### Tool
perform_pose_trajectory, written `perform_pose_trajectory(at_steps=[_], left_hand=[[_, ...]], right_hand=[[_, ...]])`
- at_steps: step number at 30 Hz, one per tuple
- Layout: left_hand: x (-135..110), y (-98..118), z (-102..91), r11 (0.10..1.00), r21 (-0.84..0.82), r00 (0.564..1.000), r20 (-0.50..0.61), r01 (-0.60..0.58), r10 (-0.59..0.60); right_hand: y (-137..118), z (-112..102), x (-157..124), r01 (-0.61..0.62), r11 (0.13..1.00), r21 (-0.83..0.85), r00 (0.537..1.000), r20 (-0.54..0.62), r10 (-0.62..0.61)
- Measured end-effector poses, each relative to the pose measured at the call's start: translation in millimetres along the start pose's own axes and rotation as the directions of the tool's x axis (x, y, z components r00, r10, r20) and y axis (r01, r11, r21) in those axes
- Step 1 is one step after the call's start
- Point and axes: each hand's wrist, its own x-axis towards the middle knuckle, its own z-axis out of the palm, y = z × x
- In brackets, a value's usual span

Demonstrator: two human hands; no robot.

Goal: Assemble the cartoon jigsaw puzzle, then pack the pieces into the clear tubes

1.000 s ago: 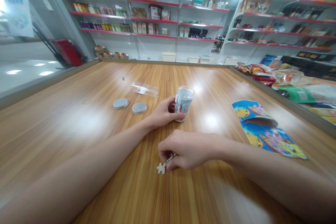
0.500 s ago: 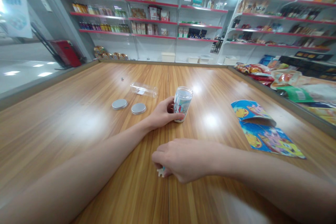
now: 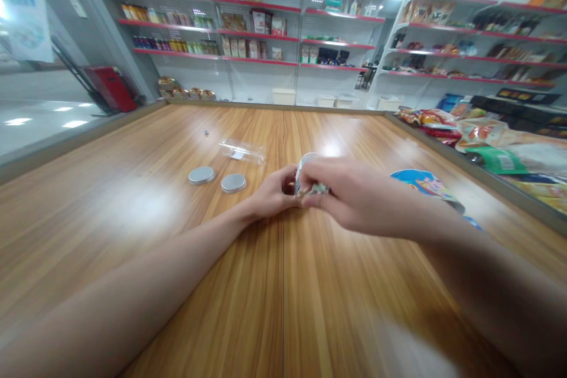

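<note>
- Head view: one jar (image 3: 305,160) stands upright near the middle of the wooden table (image 3: 133,218). It's mostly hidden behind the hands, so only the rim really shows.
- The left hand (image 3: 275,192) is wrapped around the jar's side low down, with the wrist resting on the table.
- The right hand (image 3: 349,192) is up at the jar's top, fingertips pinched on a puzzle piece (image 3: 313,190). It's too blurry to say whether that's one piece or more.
- Two round metal lids lie flat, left of the jar and apart from it: the far lid (image 3: 201,175) and the near lid (image 3: 233,182), just beside each other.
- One clear tube (image 3: 243,151) lies on its side behind the lids.
- One colourful printed pack (image 3: 420,182) sits to the right, partly covered by the right arm.
- Snack bags (image 3: 487,142) are piled along the right edge.
</note>
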Motion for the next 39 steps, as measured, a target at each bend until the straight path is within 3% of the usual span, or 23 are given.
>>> perform_pose_trajectory(at_steps=[3, 7, 14, 18, 21, 23, 24, 26, 28, 30, 32, 36, 39], left_hand=[[-1, 4, 1.5, 0.994, -0.091, 0.996, 0.059, 0.068, -0.063], [-3, 7, 2.4, 0.98, -0.152, 0.989, 0.095, 0.128, -0.114], [-4, 8, 3.0, 0.985, -0.09, 0.984, 0.109, 0.147, -0.137], [-3, 7, 0.9, 0.992, -0.052, 0.988, 0.11, 0.111, -0.105], [-1, 8, -1.5, 0.994, 0.107, 0.999, 0.03, 0.009, -0.012], [0, 8, -3.8, 0.917, 0.399, 0.98, -0.181, -0.004, 0.082], [0, 8, -5.2, 0.827, 0.556, 0.938, -0.322, 0.08, 0.126], [-1, 5, -8.2, 0.591, 0.714, 0.813, -0.56, 0.375, 0.161], [-3, 1, -10.2, 0.373, 0.702, 0.733, -0.676, 0.606, 0.082], [-5, -1, -9.9, 0.227, 0.705, 0.731, -0.681, 0.672, -0.047], [-6, 0, -7.1, 0.163, 0.749, 0.766, -0.629, 0.642, -0.13], [-7, 6, -1.2, 0.172, 0.826, 0.843, -0.53, 0.537, -0.088], [-8, 5, -2.4, 0.242, 0.787, 0.818, -0.571, 0.568, -0.064]], right_hand=[[17, -7, 3, -0.157, 0.985, -0.065, 0.964, -0.226, 0.139], [28, 4, 8, -0.255, 0.967, 0.002, 0.925, -0.292, 0.245], [37, 27, 17, -0.112, 0.99, 0.082, 0.863, -0.486, 0.138], [44, 63, 21, -0.076, 0.997, -0.005, 0.842, -0.537, 0.061], [50, 94, 20, -0.097, 0.994, -0.059, 0.763, -0.645, 0.036], [54, 107, 20, -0.097, 0.995, -0.03, 0.717, -0.696, 0.05], [56, 111, 20, -0.111, 0.994, 0.007, 0.697, -0.712, 0.083], [61, 116, 20, -0.152, 0.979, 0.135, 0.675, -0.709, 0.202], [68, 120, 20, -0.173, 0.94, 0.295, 0.722, -0.611, 0.325], [76, 124, 21, -0.198, 0.885, 0.422, 0.799, -0.454, 0.395], [84, 127, 21, -0.227, 0.851, 0.474, 0.847, -0.335, 0.413], [90, 128, 22, -0.227, 0.844, 0.485, 0.845, -0.334, 0.419], [92, 126, 21, -0.25, 0.855, 0.455, 0.807, -0.39, 0.444]])
